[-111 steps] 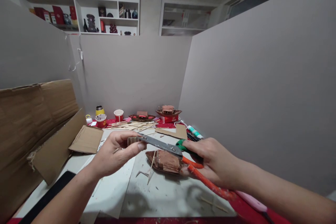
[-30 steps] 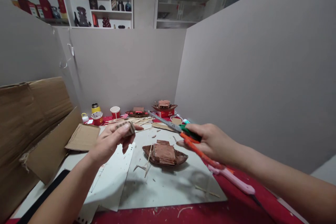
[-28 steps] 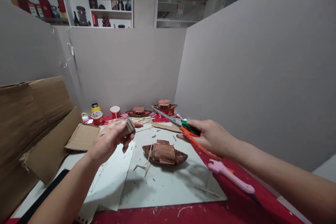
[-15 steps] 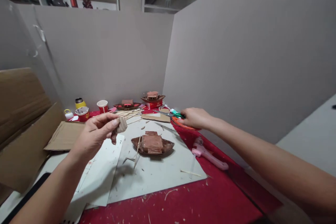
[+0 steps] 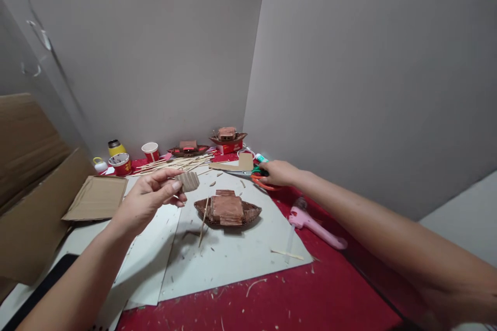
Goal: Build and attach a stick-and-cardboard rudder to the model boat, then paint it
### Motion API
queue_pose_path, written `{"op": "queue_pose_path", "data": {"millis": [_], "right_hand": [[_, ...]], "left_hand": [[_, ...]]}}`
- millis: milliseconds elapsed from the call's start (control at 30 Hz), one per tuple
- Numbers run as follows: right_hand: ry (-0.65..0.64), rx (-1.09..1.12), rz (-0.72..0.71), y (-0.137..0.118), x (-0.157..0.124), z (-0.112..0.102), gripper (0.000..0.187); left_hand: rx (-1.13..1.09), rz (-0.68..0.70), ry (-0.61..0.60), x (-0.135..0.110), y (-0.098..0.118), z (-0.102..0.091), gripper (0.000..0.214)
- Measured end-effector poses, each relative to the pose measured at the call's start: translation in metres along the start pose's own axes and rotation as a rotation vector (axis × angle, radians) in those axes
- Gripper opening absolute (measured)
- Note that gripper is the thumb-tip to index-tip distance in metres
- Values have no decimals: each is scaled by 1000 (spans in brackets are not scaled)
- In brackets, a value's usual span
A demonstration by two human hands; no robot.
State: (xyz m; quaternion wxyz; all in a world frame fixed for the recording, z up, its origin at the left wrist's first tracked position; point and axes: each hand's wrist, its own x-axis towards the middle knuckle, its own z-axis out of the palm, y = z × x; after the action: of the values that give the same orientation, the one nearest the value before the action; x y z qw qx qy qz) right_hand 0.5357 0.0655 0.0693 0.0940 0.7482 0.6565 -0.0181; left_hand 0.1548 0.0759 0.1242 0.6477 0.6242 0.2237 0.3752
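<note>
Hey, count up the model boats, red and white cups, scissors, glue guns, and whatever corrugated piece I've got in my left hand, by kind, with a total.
Model boats: 3
Red and white cups: 2
Scissors: 1
Glue guns: 1
Corrugated piece: 1
Total: 8

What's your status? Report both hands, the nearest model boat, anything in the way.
Left hand pinching corrugated cardboard piece. Right hand on scissors, at the handles. Nearest model boat upright on white sheet. Thin stick across its left end.
</note>
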Motion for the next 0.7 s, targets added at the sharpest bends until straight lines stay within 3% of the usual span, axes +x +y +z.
{"op": "queue_pose_path", "data": {"millis": [133, 233, 433, 567, 700], "right_hand": [[-19, 59, -21, 5, 3, 6, 30], [45, 113, 7, 8, -3, 0, 30], [265, 258, 10, -11, -52, -19, 37], [374, 509, -232, -49, -104, -15, 34], [243, 638, -468, -87, -143, -3, 29]], "left_hand": [[12, -36, -8, 3, -3, -1, 20], [50, -32, 12, 4, -4, -1, 20], [189, -52, -14, 8, -4, 2, 18], [213, -162, -54, 6, -14, -1, 19], [233, -330, -48, -4, -34, -7, 23]]}}
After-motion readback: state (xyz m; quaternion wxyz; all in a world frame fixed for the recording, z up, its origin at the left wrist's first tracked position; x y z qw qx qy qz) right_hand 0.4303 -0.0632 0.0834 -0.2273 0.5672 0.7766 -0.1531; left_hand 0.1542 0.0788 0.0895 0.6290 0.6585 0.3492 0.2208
